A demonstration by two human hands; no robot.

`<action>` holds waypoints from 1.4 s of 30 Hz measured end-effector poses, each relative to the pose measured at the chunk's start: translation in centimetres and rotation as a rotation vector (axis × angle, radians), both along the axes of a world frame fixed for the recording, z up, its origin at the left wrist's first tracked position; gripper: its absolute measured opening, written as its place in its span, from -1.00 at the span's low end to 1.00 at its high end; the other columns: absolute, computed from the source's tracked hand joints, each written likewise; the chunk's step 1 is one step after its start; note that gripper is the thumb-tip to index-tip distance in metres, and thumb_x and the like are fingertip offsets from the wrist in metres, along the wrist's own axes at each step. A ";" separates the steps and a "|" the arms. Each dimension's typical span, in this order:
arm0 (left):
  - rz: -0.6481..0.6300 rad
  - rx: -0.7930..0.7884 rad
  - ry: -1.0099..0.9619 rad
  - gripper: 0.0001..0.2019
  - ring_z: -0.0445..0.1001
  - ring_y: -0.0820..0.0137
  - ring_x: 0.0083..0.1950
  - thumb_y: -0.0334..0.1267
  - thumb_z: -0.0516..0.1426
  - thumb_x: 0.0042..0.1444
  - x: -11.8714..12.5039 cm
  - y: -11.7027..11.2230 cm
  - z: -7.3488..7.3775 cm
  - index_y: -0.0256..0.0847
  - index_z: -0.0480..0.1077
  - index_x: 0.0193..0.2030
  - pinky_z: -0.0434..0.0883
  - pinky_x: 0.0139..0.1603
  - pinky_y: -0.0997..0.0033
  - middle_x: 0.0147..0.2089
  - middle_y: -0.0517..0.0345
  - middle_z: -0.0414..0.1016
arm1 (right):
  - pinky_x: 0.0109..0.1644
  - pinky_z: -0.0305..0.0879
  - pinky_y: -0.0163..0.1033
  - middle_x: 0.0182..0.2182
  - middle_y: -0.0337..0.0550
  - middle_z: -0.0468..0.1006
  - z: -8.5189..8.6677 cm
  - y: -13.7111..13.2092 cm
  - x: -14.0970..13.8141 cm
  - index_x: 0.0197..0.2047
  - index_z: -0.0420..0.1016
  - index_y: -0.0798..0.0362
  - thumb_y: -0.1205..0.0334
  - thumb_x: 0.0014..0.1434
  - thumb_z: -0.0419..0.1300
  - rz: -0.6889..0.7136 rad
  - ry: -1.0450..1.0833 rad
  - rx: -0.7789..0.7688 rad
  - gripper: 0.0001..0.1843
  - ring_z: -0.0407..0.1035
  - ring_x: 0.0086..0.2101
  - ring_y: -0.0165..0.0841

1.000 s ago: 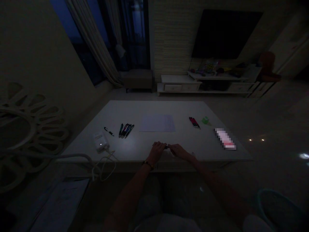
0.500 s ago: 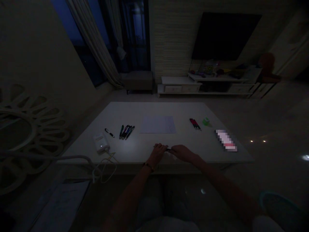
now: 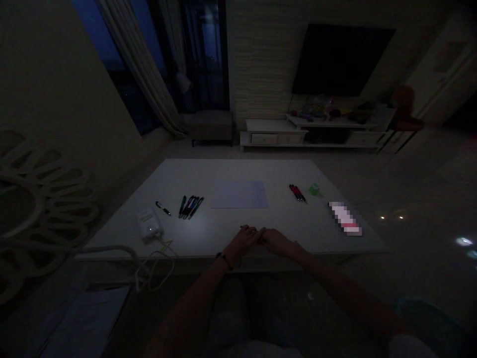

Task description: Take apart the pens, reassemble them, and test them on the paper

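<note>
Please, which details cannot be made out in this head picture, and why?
Head view: whatever lies between the left hand and right hand; the hands hide it.
Head view: wording on the paper; too small, dim.
Head view: phone screen; pixelation covers it.
Head view: lower-left sheets; bottom edge cuts them.

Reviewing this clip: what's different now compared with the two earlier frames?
The left hand and right hand have drawn together; their fingers now appear to meet, and the slim dark item seen between them earlier is no longer clear. Whether anything was let go is too dark to tell. Unchanged on the table: the paper, red pens and green cube.
</note>
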State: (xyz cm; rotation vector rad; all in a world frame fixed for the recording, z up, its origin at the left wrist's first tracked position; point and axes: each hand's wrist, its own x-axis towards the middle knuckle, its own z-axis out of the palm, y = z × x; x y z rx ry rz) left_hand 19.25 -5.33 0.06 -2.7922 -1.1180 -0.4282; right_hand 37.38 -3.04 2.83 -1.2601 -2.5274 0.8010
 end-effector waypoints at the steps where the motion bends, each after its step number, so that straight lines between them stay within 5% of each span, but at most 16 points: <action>1: 0.019 0.048 -0.021 -0.56 0.24 0.33 0.18 -0.38 -0.13 0.25 -0.2 0.0 0.1 -0.10 0.02 0.27 0.13 0.17 0.17 0.10 -0.02 0.36 | -0.22 0.22 -0.28 -0.31 0.03 0.58 -0.1 0.2 0.1 -0.33 0.49 0.08 0.17 0.10 0.12 -0.019 0.024 -0.032 -0.81 0.44 -0.28 -0.25; 4: 0.186 0.123 -0.105 -0.54 0.09 0.30 0.29 -0.29 -0.10 0.25 -2.0 0.7 0.1 -0.11 -0.01 0.28 0.04 0.26 0.09 0.24 -0.03 0.21 | -0.29 0.27 -0.23 -0.42 0.01 0.58 -0.3 1.1 1.5 -0.31 0.43 0.10 0.12 0.11 0.08 -0.135 0.276 -0.269 -0.77 0.45 -0.41 -0.27; 8: 0.443 0.031 -0.161 -0.54 0.15 0.28 0.26 -0.23 -0.12 0.24 -5.6 3.1 -0.4 -0.17 0.01 0.28 0.09 0.24 0.10 0.23 -0.05 0.22 | -0.23 0.33 -0.15 -0.37 -0.01 0.58 0.1 2.9 3.2 -0.26 0.33 0.08 0.08 0.05 0.10 -0.323 0.865 -0.624 -0.75 0.47 -0.38 -0.26; 14: 0.577 -0.067 -0.136 -0.52 0.03 0.18 0.32 -0.12 -0.12 0.23 -7.8 6.6 -1.7 -0.14 0.04 0.28 0.01 0.24 -0.08 0.29 -0.03 0.13 | -0.20 0.31 -0.15 -0.52 -0.21 0.43 1.0 7.2 1.8 -0.52 0.20 0.01 0.20 -0.05 0.08 -0.501 1.356 -0.541 -0.88 0.38 -0.42 -0.34; 18: 0.599 -0.095 -0.115 -0.56 0.02 0.16 0.32 -0.10 -0.13 0.23 -7.6 7.2 -2.2 -0.11 0.13 0.23 0.00 0.23 -0.13 0.30 0.00 0.11 | -0.32 0.25 -0.16 -0.63 -0.25 0.17 2.4 10.0 0.6 -0.55 0.07 -0.03 0.08 0.05 -0.04 -0.450 1.437 -0.546 -0.77 0.19 -0.54 -0.35; 25: 0.608 -0.094 -0.121 -0.56 0.01 0.15 0.32 -0.10 -0.12 0.22 -7.7 7.2 -2.4 -0.11 0.15 0.22 0.00 0.25 -0.12 0.31 0.02 0.10 | -0.33 0.19 -0.13 -0.61 -0.22 0.08 3.6 13.0 -1.0 -0.57 -0.03 -0.04 -0.37 0.05 -0.21 -0.264 1.426 -0.703 -0.46 0.11 -0.50 -0.30; 35: 0.642 -0.138 -0.098 -0.54 -0.02 0.20 0.34 -0.11 -0.11 0.21 -7.2 7.0 -1.5 -0.11 0.14 0.24 -0.04 0.29 -0.07 0.32 0.07 0.08 | -0.48 0.05 -0.22 -0.65 -0.30 0.00 3.1 16.5 -1.9 -0.60 -0.09 -0.01 -0.29 0.04 -0.10 -0.181 1.796 -1.045 -0.48 -0.04 -0.58 -0.39; 42: 0.634 -0.138 -0.115 -0.55 -0.04 0.21 0.35 -0.13 -0.10 0.21 -7.1 6.9 -1.2 -0.09 0.14 0.23 -0.06 0.30 -0.07 0.32 0.10 0.07 | -0.51 0.03 -0.25 -0.67 -0.32 -0.02 1.5 16.8 -2.5 -0.62 -0.12 -0.01 -0.30 0.05 -0.10 -0.272 1.814 -1.067 -0.45 -0.05 -0.60 -0.42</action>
